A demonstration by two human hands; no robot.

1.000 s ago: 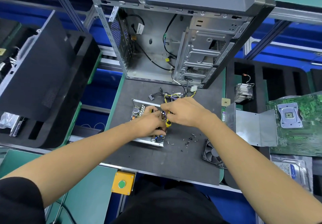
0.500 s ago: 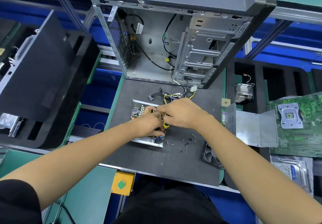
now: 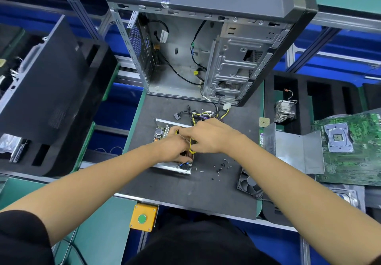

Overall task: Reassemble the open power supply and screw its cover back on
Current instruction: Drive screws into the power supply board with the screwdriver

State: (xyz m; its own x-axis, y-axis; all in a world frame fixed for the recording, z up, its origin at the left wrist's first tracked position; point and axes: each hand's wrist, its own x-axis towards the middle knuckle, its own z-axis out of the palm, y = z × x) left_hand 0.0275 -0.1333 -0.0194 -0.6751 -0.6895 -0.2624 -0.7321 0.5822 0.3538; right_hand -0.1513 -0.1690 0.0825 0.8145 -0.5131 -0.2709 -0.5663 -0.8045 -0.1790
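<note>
The open power supply (image 3: pixel 162 129) lies on the dark mat, a metal tray with its circuit board exposed; my hands hide most of it. My left hand (image 3: pixel 175 148) rests on the board inside it. My right hand (image 3: pixel 208 135) is closed around a yellow-and-black screwdriver (image 3: pixel 191 146), whose tip is hidden between my hands. The supply's wire bundle (image 3: pixel 203 115) fans out behind my hands. Its bent grey metal cover (image 3: pixel 296 151) lies apart at the right. Several small dark screws (image 3: pixel 221 165) are scattered on the mat to the right of the supply.
An open PC case (image 3: pixel 206 54) stands upright behind the mat. A black fan (image 3: pixel 248 184) lies near the mat's right front. A motherboard (image 3: pixel 354 149) and heatsink (image 3: pixel 285 110) sit at the right, a black side panel (image 3: pixel 47 83) at the left, a yellow button box (image 3: pixel 143 217) in front.
My right hand has shifted slightly to the left and toward the board with the screwdriver. My left hand stays on the power supply.
</note>
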